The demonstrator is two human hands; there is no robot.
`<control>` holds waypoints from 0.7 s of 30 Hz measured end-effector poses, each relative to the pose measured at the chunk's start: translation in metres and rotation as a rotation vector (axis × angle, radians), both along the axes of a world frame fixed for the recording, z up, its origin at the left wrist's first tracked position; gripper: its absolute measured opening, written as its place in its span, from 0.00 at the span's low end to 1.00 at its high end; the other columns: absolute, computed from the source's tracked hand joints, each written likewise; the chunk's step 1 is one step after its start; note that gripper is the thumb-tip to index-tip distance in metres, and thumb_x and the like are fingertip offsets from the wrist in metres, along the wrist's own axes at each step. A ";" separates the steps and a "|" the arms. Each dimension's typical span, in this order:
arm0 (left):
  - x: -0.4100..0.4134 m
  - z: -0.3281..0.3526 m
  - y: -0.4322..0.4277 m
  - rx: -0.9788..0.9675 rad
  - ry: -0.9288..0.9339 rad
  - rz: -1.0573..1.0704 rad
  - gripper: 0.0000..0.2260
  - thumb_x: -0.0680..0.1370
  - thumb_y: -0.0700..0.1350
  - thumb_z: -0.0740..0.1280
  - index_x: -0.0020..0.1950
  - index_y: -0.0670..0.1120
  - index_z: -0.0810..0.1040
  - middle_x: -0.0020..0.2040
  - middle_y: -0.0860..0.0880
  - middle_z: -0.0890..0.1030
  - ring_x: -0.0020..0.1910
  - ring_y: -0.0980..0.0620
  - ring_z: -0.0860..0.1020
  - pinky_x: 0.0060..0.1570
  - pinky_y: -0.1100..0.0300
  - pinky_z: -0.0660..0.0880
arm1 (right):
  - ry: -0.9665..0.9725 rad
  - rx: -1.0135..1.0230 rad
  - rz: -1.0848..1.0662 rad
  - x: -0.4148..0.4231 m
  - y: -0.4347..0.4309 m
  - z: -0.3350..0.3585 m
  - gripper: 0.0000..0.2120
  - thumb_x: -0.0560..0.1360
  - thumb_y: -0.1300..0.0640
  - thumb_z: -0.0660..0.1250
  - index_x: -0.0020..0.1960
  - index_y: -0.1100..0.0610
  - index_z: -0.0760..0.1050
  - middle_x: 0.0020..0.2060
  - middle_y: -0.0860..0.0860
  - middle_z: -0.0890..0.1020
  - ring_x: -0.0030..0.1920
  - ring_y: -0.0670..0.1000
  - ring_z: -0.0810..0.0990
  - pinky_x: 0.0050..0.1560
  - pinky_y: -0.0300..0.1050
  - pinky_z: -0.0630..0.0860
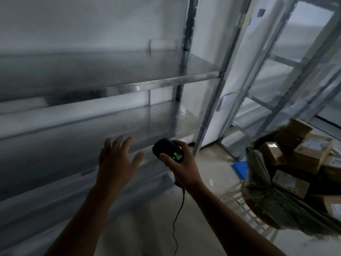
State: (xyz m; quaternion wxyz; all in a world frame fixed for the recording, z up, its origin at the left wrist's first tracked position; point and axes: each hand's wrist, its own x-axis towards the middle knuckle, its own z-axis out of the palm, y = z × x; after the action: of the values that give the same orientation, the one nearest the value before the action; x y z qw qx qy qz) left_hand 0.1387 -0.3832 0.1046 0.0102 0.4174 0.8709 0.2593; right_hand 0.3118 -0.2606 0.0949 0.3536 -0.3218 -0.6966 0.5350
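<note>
The cable (pixel 177 215) hangs closest to my view, dropping from the butt of the black scanner (pixel 166 147); my right hand (pixel 184 168) is wrapped round its grip, thumb laid on the head, a green light glowing on top; the scanner sits in the air just off the front edge of the lower shelves (pixel 129 87), its nose toward the racking. My left hand (pixel 116 159) is spread beside it, fingers straight, holding nothing.

I judge the scanning barely under way or between items: no parcel is in either hand, none shows on the shelves through the blur, and the parcels (pixel 311 150) lie heaped in the sack (pixel 262 191) at the right.

The floor (pixel 214 163) between the racking's front edge and the sack gives room to swing right; the upright post (pixel 212 108) and a blue grid panel (pixel 240 168) crowd the far corner.
</note>
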 end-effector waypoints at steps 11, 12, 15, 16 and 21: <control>-0.053 -0.009 -0.078 -0.109 0.025 0.425 0.39 0.76 0.71 0.51 0.81 0.51 0.66 0.81 0.46 0.65 0.82 0.36 0.56 0.79 0.41 0.59 | 0.029 -0.048 0.507 -0.130 -0.008 -0.020 0.21 0.74 0.54 0.77 0.61 0.39 0.72 0.53 0.43 0.82 0.51 0.46 0.85 0.49 0.46 0.85; -0.052 -0.011 -0.090 -0.120 0.035 0.458 0.38 0.77 0.71 0.51 0.81 0.51 0.67 0.80 0.46 0.66 0.81 0.36 0.58 0.79 0.41 0.59 | 0.015 -0.040 0.545 -0.138 -0.015 -0.024 0.22 0.75 0.54 0.77 0.61 0.39 0.71 0.53 0.41 0.81 0.51 0.43 0.84 0.49 0.45 0.85; -0.044 -0.015 -0.131 -0.144 -0.006 0.597 0.40 0.75 0.72 0.48 0.82 0.53 0.64 0.82 0.48 0.62 0.83 0.40 0.53 0.80 0.44 0.54 | -0.006 -0.047 0.665 -0.161 -0.048 -0.029 0.22 0.75 0.53 0.77 0.63 0.40 0.71 0.53 0.39 0.80 0.51 0.42 0.84 0.50 0.45 0.85; -0.042 -0.015 -0.145 -0.151 -0.032 0.640 0.40 0.75 0.72 0.48 0.83 0.54 0.62 0.83 0.48 0.60 0.83 0.42 0.50 0.80 0.45 0.52 | -0.011 -0.055 0.697 -0.169 -0.060 -0.029 0.22 0.75 0.53 0.77 0.63 0.41 0.71 0.53 0.39 0.80 0.51 0.43 0.84 0.50 0.45 0.84; -0.030 -0.014 -0.214 -0.150 -0.045 0.820 0.32 0.81 0.68 0.57 0.83 0.57 0.57 0.85 0.50 0.55 0.84 0.43 0.45 0.81 0.47 0.46 | -0.011 -0.059 0.854 -0.198 -0.127 -0.026 0.21 0.74 0.53 0.77 0.60 0.38 0.71 0.53 0.42 0.82 0.51 0.50 0.86 0.50 0.47 0.85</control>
State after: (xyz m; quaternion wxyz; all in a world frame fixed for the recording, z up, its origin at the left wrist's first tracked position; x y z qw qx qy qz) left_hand 0.1083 -0.5973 0.0911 -0.0445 0.0282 0.9810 0.1867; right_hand 0.1135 -0.3879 0.0688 0.0872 -0.0174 -0.7537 0.6512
